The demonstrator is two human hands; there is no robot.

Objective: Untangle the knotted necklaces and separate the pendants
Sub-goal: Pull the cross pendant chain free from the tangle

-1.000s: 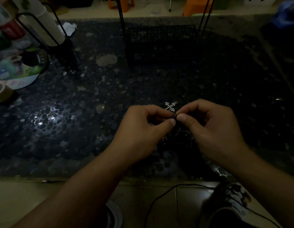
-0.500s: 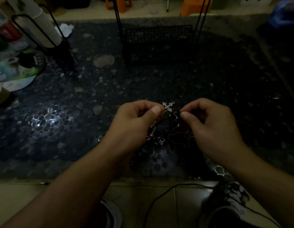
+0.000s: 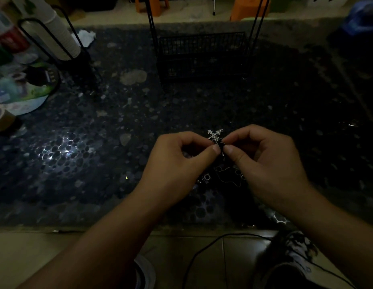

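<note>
A silver cross pendant (image 3: pixel 214 134) sticks up just beyond my fingertips, above the dark speckled counter (image 3: pixel 98 142). My left hand (image 3: pixel 177 163) and my right hand (image 3: pixel 266 161) meet thumb to thumb and both pinch the dark knot of the tangled necklaces (image 3: pixel 221 146) just below the cross. Thin silver chain loops (image 3: pixel 227 176) and a small ring-shaped pendant (image 3: pixel 206 177) lie on the counter under and between my hands. The dim light hides how the strands cross.
A black wire basket (image 3: pixel 202 55) stands at the back middle. A black wire holder with stacked paper cups (image 3: pixel 56 34) and assorted packets sit at the back left, with a tape roll (image 3: pixel 2 119) at the left edge. A black cable (image 3: pixel 202 247) hangs below the counter's front edge.
Half a second ago my hands were apart with strands stretched between them; now they have come back together, thumbs touching at the knot under the cross.
</note>
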